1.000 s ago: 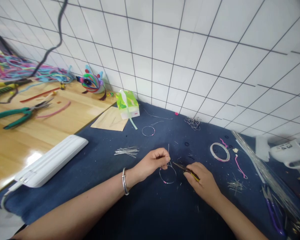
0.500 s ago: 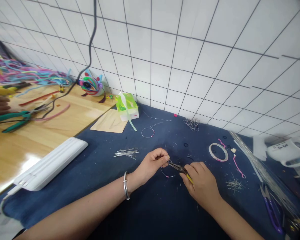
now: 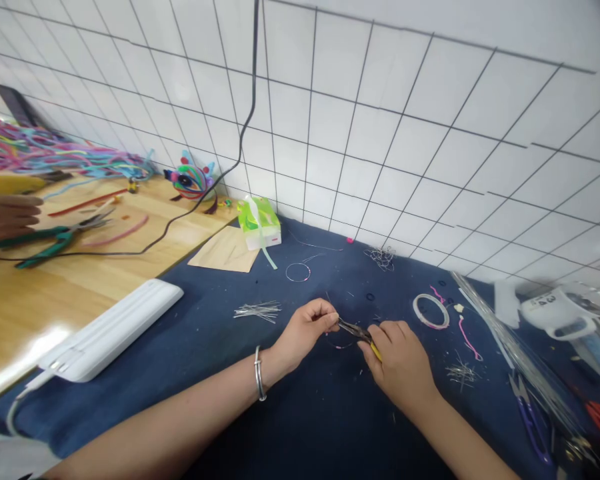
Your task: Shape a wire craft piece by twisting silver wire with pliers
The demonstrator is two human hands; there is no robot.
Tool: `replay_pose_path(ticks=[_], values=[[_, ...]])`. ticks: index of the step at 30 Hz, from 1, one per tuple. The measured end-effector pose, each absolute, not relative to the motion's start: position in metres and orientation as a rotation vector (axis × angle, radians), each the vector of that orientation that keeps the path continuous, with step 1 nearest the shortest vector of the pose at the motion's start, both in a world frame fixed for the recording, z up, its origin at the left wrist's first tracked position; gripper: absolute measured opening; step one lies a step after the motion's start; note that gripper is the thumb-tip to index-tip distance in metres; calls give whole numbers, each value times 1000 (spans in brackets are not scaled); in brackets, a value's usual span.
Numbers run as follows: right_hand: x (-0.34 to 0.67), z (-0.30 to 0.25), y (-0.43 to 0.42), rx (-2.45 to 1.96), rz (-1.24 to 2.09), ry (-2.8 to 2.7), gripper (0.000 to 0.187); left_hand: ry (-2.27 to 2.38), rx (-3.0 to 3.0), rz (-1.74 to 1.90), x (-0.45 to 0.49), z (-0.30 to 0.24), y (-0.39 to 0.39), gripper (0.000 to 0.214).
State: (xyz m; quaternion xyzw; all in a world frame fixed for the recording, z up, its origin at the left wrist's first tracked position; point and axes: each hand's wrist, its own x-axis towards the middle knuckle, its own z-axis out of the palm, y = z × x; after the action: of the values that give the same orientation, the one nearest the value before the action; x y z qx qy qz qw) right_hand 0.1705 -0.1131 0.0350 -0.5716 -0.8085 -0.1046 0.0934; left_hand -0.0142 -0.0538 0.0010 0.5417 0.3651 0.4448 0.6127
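Observation:
Between thumb and fingers, my left hand (image 3: 310, 328) pinches a thin wire loop (image 3: 341, 346), part of which hangs below with small pink bits on it. My right hand (image 3: 399, 353) is closed around the yellow handles of a pair of pliers (image 3: 354, 328). The pliers' jaws reach to my left fingertips, at the wire; whether they grip it is too small to tell. Behind my hands lies a second wire ring (image 3: 298, 272) with pink bits. Left of my left hand is a pile of short straight wires (image 3: 258, 311).
A white power strip (image 3: 115, 327) and a green tissue pack (image 3: 259, 223) are on the left. To the right lie a tape roll (image 3: 431, 311), purple scissors (image 3: 532, 419), long wires (image 3: 525, 353) and a white mug (image 3: 555, 313). Another person's hand (image 3: 5, 217) is near green-handled pliers (image 3: 55, 243).
The camera view has tilted and shifted slightly. Both hands stay nearly in place, with the pliers' jaws still at the left fingertips. The other person's hand shows further into view.

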Motion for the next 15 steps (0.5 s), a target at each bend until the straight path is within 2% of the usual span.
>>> replay_pose_path(ticks=[15], values=[[170,44,-108,-1622,-494,-2480,24,816,1307,979,-18,0,-46,12]])
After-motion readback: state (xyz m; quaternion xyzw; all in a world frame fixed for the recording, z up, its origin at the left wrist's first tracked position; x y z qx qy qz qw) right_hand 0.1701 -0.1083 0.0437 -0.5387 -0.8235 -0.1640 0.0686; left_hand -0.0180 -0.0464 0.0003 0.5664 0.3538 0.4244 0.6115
